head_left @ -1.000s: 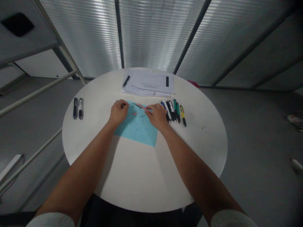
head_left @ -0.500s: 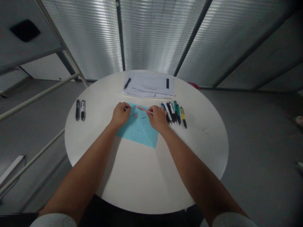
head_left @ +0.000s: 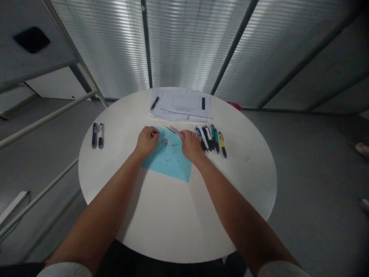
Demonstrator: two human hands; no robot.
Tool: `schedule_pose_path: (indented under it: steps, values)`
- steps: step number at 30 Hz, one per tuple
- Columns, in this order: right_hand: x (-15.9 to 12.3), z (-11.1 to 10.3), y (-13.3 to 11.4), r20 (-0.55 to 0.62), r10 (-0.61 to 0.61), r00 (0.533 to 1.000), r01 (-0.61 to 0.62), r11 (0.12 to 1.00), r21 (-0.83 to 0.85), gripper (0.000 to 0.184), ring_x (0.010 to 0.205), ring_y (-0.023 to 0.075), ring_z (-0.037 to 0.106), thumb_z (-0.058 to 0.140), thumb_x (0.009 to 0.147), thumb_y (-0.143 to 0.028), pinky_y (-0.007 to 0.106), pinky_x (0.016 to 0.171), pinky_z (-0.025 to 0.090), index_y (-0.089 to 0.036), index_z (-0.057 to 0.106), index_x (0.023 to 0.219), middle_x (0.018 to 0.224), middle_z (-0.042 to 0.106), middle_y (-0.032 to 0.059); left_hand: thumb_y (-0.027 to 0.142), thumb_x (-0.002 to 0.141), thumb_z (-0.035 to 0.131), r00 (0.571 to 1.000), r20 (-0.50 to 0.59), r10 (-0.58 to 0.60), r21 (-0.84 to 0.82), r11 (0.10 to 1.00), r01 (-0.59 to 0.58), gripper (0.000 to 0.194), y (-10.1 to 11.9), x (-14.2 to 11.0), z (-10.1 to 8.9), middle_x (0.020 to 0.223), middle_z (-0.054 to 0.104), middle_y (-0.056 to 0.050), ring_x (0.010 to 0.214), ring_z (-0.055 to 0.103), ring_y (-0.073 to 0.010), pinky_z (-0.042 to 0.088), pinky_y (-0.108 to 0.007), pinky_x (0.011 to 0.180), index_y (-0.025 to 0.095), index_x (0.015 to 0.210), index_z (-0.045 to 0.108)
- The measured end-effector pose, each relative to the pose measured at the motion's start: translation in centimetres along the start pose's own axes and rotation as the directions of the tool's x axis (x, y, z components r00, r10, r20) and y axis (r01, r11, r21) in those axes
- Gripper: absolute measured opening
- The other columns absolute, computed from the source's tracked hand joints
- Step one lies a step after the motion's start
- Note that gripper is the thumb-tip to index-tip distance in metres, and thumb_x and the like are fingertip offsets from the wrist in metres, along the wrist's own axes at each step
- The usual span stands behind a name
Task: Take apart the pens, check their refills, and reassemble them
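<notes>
My right hand (head_left: 192, 145) is closed around a pink pen barrel (head_left: 176, 131), which points up and left over a blue sheet (head_left: 173, 163). Beside the barrel's left side lies a thin dark pen refill (head_left: 170, 129); whether the fingers also grip it is hard to see. My left hand (head_left: 146, 141) is pinched above the sheet's left edge, with a small dark piece (head_left: 152, 134) partly hidden in its fingers. Between the hands, a small pink pen part (head_left: 164, 142) and a spring-like piece (head_left: 174, 145) rest on the sheet.
Several pens (head_left: 211, 138) lie in a row right of my right hand. Two more pens (head_left: 97, 135) lie at the left of the round white table (head_left: 170, 219). A paper stack (head_left: 184, 104) with a black pen (head_left: 155, 103) sits at the back.
The dark refill, which stuck out of the pink barrel's tip, now shows alongside the barrel. The barrel has tilted more steeply in my right hand. My left hand has barely moved.
</notes>
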State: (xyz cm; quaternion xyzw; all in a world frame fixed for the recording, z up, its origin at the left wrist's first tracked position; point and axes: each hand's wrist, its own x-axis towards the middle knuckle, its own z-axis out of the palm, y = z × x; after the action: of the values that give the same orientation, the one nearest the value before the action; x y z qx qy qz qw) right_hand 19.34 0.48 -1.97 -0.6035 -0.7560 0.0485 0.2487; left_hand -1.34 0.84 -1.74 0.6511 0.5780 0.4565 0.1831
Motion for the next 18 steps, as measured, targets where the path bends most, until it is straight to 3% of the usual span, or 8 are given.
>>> schedule_pose_path:
  steps: [4,8,11,14,18]
  values:
    - [0.2,-0.2,0.0,-0.086,-0.021,0.996,0.028,0.996,0.086,0.033,0.105,0.0273,0.055,0.034,0.1,-0.023,0.039,0.089,0.041,-0.016,0.058,0.121,0.113,0.06,0.0143,0.021,0.081,0.052,0.996,-0.035,0.083,0.029,0.996,-0.082,0.023,0.7,-0.2,-0.2,0.089,0.063,-0.008,0.083,0.055,-0.0218,0.044,-0.04,0.086,0.019,0.095,0.072]
    - [-0.1,-0.6,-0.5,-0.074,-0.136,0.988,0.147,0.974,0.174,0.035,0.107,0.0242,0.056,0.033,0.1,-0.024,0.036,0.092,0.044,-0.016,0.057,0.125,0.116,0.058,0.0136,0.033,0.086,0.056,0.992,0.056,0.116,0.033,0.993,-0.118,0.024,2.0,-0.5,-0.4,0.086,0.066,-0.007,0.09,0.057,-0.0225,0.043,-0.041,0.095,0.02,0.092,0.075]
    - [-0.4,-0.7,-1.0,-0.027,-0.213,0.977,0.213,0.953,0.216,0.034,0.109,0.0234,0.057,0.035,0.1,-0.025,0.036,0.093,0.045,-0.019,0.056,0.125,0.119,0.058,0.0121,0.039,0.085,0.058,0.989,0.137,0.058,-0.155,0.987,-0.037,0.027,2.6,-0.7,-0.1,0.082,0.066,-0.007,0.086,0.059,-0.0223,0.05,-0.037,0.082,0.018,0.087,0.075]
    - [-0.6,-0.6,-1.2,-0.008,-0.248,0.969,0.241,0.931,0.275,0.032,0.109,0.0224,0.057,0.036,0.1,-0.025,0.035,0.094,0.046,-0.02,0.057,0.123,0.118,0.058,0.011,0.041,0.082,0.063,0.976,0.217,-0.01,-0.401,0.911,0.098,0.026,2.6,-0.8,0.3,0.078,0.066,-0.005,0.074,0.06,-0.0187,0.054,-0.034,0.07,0.016,0.083,0.072]
    - [-0.5,-0.6,-1.0,-0.062,-0.264,0.963,0.269,0.899,0.346,0.03,0.108,0.0201,0.057,0.038,0.099,-0.027,0.033,0.096,0.046,-0.02,0.058,0.121,0.115,0.057,0.01,0.037,0.077,0.07,0.976,0.2,-0.081,-0.519,0.837,0.176,0.022,2.8,-0.8,0.5,0.074,0.064,-0.003,0.068,0.06,-0.0151,0.056,-0.032,0.068,0.015,0.075,0.065]
